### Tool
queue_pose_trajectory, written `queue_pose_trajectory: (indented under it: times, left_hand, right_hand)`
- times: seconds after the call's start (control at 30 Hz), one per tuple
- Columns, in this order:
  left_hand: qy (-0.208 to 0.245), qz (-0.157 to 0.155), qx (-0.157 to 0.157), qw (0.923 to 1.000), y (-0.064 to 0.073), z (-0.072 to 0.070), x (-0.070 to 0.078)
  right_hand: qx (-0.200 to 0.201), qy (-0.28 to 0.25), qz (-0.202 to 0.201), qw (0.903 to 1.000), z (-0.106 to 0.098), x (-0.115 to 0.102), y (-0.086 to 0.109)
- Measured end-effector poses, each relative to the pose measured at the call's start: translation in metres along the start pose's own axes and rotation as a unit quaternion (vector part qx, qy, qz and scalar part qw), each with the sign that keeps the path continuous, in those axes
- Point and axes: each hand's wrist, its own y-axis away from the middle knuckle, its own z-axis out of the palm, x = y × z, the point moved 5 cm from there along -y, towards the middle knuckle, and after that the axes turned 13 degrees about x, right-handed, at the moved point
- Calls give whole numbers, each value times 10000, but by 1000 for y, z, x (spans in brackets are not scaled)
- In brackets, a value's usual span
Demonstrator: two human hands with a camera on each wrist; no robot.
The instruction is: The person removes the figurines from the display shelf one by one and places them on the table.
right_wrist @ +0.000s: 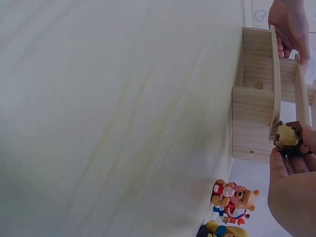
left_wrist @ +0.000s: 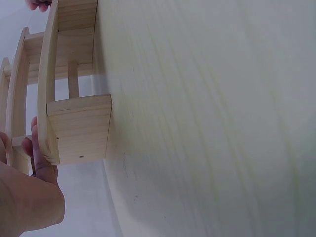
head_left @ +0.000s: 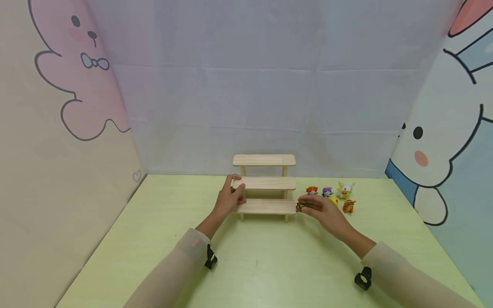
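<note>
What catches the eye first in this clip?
A three-step wooden shelf stands mid-table, with the left hand gripping its left end. The right hand pinches a small brown figure at the lowest step's right end. More bright figures cluster on the table just right of the shelf.

Soft, even light falls from above on my table, bright and without glare; only faint shadows sit under my forearms and beneath the wooden stand. The head view bends outward at its edges. In my wrist views the near tabletop smears into blur, my left hand looms soft-focused, and the small figures stay reasonably sharp.
</note>
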Motion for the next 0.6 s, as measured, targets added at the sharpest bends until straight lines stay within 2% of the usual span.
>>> queue_pose_trajectory:
  times: [0.2,0.6]
  left_hand:
    - [1,26,-2,10000,-1,1,-2]
    - [24,28,19,10000,-1,1,-1]
  right_hand:
    - [-2,46,77,10000,-9,6,5]
    - [164,710,123,9973,-23,20,14]
